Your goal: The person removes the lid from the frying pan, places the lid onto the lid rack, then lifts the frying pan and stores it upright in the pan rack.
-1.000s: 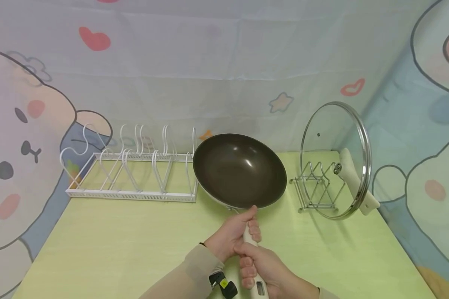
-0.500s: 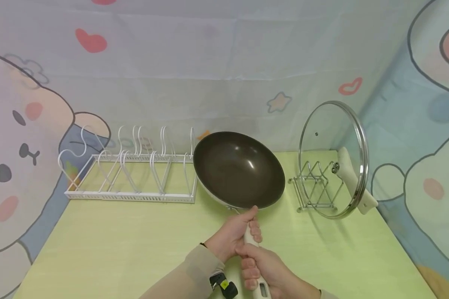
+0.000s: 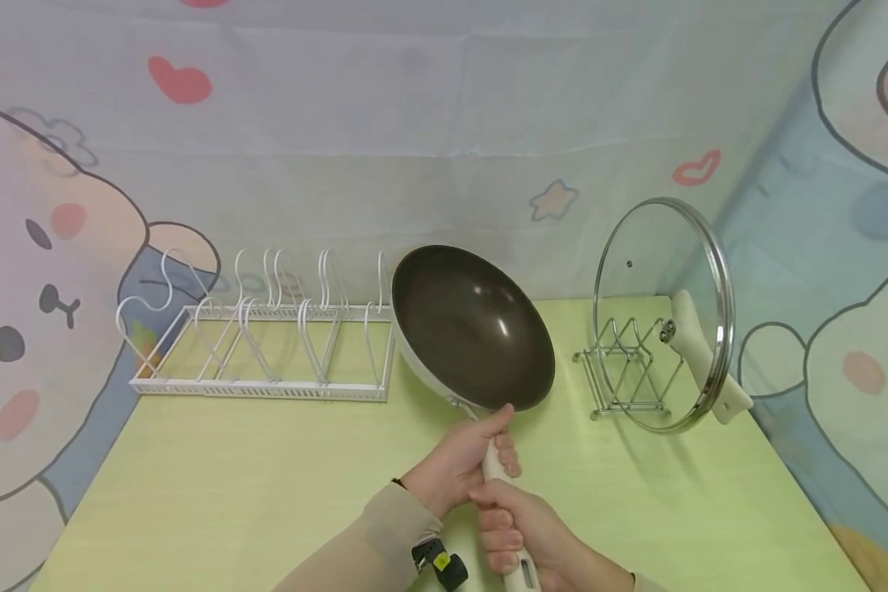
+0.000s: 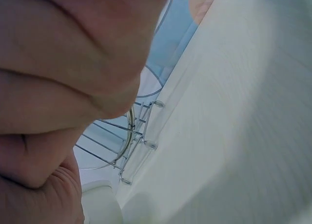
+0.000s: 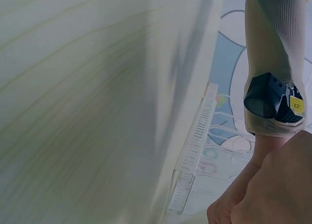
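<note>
Possibly catching the white rack (image 3: pixel 262 390) at left if swinging sideways while holding the tilted pan (image 3: pixel 474 329) just beside it. Gripping the handle (image 3: pixel 494 467) with left hand (image 3: pixel 462 462) nearer the pan and right hand (image 3: pixel 521 522) lower, both with fingers (image 3: pixel 501 540) closely curled, perhaps letting it roll if loosening unevenly. Perhaps toppling the lid (image 3: pixel 654 288) in the wire rack (image 3: pixel 588 386) if veering right.

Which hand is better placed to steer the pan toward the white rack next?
Probably the left hand: it grips the handle close to the pan, on the side toward the white rack. The right hand grips lower, farther from both.
</note>
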Tool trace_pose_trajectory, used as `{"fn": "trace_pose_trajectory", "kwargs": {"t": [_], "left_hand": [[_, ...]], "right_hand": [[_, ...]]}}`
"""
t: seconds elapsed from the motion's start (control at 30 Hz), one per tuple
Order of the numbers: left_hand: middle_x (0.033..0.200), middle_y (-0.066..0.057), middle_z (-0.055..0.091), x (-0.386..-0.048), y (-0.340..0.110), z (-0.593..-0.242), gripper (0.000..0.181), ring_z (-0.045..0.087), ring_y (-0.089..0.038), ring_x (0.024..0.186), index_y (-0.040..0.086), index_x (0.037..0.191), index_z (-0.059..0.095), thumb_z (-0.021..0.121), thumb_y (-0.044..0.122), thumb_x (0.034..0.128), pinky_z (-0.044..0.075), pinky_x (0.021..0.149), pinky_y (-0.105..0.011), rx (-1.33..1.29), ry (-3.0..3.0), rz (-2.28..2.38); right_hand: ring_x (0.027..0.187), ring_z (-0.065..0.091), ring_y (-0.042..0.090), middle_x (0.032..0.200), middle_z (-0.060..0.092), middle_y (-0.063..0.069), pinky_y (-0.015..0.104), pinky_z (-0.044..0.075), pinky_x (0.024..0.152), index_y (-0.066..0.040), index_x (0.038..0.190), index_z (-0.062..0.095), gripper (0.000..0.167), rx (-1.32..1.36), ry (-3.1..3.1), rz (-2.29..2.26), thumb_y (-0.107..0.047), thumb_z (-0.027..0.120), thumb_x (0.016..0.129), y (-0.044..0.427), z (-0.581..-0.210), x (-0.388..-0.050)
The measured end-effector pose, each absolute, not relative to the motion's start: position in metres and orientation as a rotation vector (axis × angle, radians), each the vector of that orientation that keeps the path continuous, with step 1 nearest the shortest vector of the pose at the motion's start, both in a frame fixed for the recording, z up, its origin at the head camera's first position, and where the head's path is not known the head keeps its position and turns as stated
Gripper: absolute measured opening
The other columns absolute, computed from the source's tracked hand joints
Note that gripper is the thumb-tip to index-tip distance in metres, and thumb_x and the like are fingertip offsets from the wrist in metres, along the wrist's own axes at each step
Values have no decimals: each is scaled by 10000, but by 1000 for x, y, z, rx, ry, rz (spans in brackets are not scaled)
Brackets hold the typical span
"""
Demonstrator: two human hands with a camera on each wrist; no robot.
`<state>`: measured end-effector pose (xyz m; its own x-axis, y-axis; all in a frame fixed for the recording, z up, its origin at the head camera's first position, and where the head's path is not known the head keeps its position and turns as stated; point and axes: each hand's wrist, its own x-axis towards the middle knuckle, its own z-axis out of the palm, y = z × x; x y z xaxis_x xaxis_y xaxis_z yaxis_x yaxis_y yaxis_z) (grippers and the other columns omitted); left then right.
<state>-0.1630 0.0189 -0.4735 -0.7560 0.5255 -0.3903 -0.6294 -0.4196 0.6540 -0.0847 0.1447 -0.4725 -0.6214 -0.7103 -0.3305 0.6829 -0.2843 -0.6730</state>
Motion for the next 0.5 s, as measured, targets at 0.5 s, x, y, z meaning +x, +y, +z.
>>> {"fn": "trace_pose_trajectory", "kwargs": {"t": [0.5], "left_hand": [[614,124,380,-162,13,-463,314,411,-24,522,188,862,416,509,294,1142,370,561,-146,-146,1093,2182]], "right_hand": [[451,461,-100,559,413,-209,75,333,434,-252,656,354,429,-180,817,-2014,-234,333,1084,140,-470,-86]]}}
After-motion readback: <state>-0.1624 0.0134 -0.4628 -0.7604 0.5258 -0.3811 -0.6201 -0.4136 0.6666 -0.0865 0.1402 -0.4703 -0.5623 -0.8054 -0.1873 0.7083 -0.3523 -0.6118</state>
